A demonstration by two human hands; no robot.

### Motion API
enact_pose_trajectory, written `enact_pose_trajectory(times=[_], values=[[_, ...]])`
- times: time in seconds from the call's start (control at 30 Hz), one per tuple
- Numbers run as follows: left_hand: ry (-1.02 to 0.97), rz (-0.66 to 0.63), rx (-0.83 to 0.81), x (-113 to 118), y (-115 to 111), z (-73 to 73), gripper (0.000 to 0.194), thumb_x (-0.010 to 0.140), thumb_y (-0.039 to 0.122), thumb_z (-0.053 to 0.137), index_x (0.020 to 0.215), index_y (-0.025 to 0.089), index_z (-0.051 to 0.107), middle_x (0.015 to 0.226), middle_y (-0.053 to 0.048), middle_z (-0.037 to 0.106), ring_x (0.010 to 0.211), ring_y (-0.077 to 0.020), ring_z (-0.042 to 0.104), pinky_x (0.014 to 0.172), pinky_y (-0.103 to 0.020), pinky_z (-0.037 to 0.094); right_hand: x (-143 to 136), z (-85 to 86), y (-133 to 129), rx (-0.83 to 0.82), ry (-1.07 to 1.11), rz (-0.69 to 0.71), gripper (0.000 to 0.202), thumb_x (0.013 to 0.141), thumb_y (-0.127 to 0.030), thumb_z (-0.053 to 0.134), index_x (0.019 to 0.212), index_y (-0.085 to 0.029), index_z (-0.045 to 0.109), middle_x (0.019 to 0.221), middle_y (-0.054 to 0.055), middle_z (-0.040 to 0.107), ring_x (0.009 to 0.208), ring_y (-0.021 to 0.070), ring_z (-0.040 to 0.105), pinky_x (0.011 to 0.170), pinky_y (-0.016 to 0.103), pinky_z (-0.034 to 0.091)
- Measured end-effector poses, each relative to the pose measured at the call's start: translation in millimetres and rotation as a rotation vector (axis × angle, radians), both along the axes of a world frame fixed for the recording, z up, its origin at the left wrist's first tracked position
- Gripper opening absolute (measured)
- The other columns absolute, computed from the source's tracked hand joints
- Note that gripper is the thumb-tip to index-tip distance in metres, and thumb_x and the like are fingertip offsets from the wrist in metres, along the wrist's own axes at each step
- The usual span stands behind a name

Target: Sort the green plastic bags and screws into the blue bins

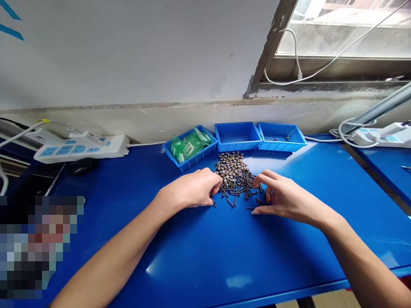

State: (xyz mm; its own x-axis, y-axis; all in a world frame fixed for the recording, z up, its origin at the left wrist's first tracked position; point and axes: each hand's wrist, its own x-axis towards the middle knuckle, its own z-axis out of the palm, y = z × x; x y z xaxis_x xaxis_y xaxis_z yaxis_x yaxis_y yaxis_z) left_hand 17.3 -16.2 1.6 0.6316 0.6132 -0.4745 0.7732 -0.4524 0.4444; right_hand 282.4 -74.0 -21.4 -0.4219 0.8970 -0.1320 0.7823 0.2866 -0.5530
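A heap of small metal screws [234, 171] lies on the blue table, silvery pieces toward the back and dark, longer screws toward me. At the heap's left edge, my left hand [195, 188] is closed with its fingers curled down; the end of a dark screw [214, 203] shows at the fingertips. My right hand [282, 194] rests at the right edge, thumb and forefinger spread apart. A few dark screws [259, 201] lie between its thumb and fingers. Two loose screws [231, 202] sit in front of the heap, between my hands.
Behind the heap stand three blue bins: one with green plastic packets [192, 143], a middle bin [238, 137], and a right bin [281, 137] with a couple of small pieces. A power strip [83, 147] and a black mouse [82, 166] are left; another power strip [385, 134] is right.
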Motion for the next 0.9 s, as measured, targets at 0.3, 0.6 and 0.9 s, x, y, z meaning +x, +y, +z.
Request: enact_pose_trajectory(times=[0.3, 0.6, 0.9], values=[[-0.219, 0.039, 0.0, -1.1, 4.6, -11.0, 0.021, 0.075, -0.001, 0.06, 0.068, 0.018, 0.052, 0.065, 0.003, 0.059, 0.059, -0.0122, 0.053, 0.053, -0.026, 0.032, -10.4, -20.2, 23.0, -0.043, 0.305, -0.028, 0.018, 0.085, -0.034, 0.071, 0.081, -0.021, 0.06, 0.079, 0.002, 0.064, 0.065, 0.016, 0.063, 0.062, 0.03, 0.055], [-0.39, 0.052, -0.034, -12.6, 12.6, -5.4, 0.015, 0.07, 0.005, 0.06, 0.068, 0.018, 0.053, 0.063, 0.005, 0.058, 0.059, -0.0105, 0.054, 0.058, -0.023, 0.039, -31.3, 7.6, 42.9, 0.046, 0.296, 0.073, 0.015, 0.086, -0.032, 0.074, 0.082, -0.021, 0.064, 0.069, -0.001, 0.063, 0.059, 0.0128, 0.055, 0.054, 0.025, 0.047], [-0.392, 0.183, 0.048, -23.8, 13.8, 9.8, 0.005, 0.076, 0.017, 0.063, 0.074, 0.018, 0.058, 0.071, 0.002, 0.065, 0.066, -0.0138, 0.06, 0.063, -0.025, 0.044, -58.5, -15.9, 41.1, -0.001, 0.511, 0.087, 0.018, 0.089, -0.027, 0.068, 0.105, -0.021, 0.07, 0.089, 0.003, 0.078, 0.076, 0.0166, 0.071, 0.068, 0.03, 0.058]])
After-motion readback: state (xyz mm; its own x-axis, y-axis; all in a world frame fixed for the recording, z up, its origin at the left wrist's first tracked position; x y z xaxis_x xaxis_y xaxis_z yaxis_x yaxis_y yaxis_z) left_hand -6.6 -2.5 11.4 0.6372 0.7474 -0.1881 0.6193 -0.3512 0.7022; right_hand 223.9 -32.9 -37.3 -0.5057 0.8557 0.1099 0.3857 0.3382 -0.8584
